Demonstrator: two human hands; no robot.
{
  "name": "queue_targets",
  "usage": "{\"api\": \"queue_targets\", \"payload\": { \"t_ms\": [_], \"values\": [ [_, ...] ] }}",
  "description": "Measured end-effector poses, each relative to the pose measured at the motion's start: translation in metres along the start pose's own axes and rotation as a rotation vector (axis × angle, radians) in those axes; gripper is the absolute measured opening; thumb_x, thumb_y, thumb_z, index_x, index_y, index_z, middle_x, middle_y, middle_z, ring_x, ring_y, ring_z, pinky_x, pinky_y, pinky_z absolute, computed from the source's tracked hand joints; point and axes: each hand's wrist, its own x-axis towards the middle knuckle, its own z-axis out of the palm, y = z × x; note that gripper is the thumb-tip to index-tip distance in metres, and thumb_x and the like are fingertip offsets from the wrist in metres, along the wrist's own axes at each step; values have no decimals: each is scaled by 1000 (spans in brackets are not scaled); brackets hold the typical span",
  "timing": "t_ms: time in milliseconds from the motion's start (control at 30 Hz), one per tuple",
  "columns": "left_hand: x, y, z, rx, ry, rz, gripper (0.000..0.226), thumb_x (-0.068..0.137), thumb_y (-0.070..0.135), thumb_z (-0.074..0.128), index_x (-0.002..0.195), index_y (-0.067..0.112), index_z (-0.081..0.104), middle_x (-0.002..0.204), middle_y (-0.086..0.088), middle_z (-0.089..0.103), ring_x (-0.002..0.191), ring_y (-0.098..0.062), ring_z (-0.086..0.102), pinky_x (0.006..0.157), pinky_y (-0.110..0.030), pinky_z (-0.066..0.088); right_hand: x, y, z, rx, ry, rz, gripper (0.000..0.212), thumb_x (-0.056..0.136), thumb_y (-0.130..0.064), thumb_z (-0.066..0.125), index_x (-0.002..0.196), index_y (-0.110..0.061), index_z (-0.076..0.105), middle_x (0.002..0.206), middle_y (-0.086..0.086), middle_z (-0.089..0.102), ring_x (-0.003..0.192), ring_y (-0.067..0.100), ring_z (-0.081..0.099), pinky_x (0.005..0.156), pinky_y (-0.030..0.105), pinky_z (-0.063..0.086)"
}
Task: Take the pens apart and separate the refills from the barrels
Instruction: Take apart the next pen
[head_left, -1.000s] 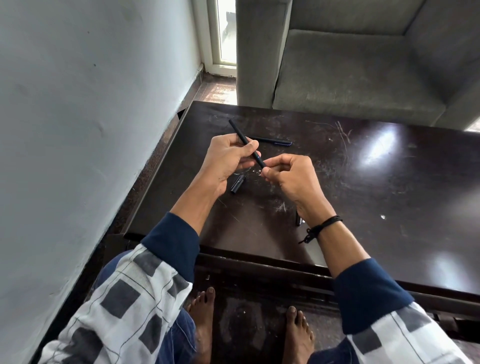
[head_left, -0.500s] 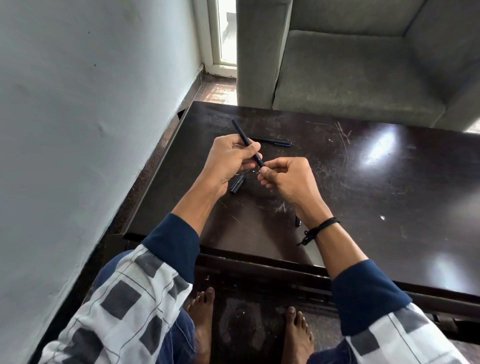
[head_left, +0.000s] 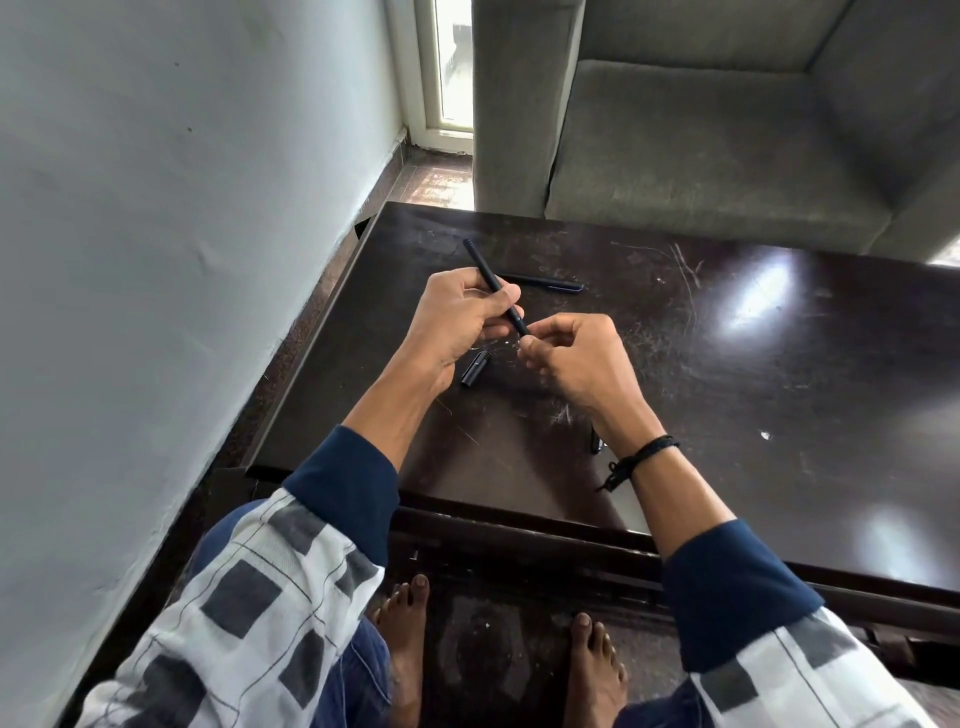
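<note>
Here, the left hand curls its fingers around a black pen barrel, whose free end points to 11 o'clock. The right hand pinches the barrel's near tip. On the dark table, a loose cap lies at 7 o'clock from the grip and another pen at 1 o'clock.
</note>
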Motion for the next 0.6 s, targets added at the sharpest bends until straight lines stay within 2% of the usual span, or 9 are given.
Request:
{"api": "queue_targets", "payload": {
  "t_ms": [100,233,333,467,600],
  "values": [
    [-2,1,1,-2,-6,-3,4,94,13,69,94,8,70,85,-10,77,77,-15,76,68,-22,58,0,0,-2,-48,23,0,14,85,-16,81,81,-23,70,72,0,73,65,12,66,74,43,60],
    [-2,0,2,9,-8,-8,5,94,13,69,95,8,70,87,-12,78,80,-18,76,72,-25,61,-2,-2,-3,-147,49,-35,17,82,-19,84,81,-24,67,77,2,74,77,22,73,76,43,61],
    [-1,0,1,16,2,-6,6,94,13,69,96,8,70,86,-10,78,81,-18,77,72,-26,60,-4,-4,-3,-269,57,-59,16,84,-30,82,86,-26,66,75,-3,73,77,16,71,73,32,55],
    [-1,0,0,30,8,1,6,95,13,69,97,8,70,86,-9,78,81,-18,77,73,-26,61,-6,-4,-2,-337,58,-71,18,87,-38,78,93,-27,66,72,-5,72,75,13,70,74,34,55],
    [-1,0,0,29,7,6,7,95,13,68,99,7,70,87,-10,78,82,-19,77,74,-27,61,-10,-8,-4,-443,65,-119,18,90,-41,74,97,-27,65,72,-11,62,72,11,60,64,31,42]
  ]
}}
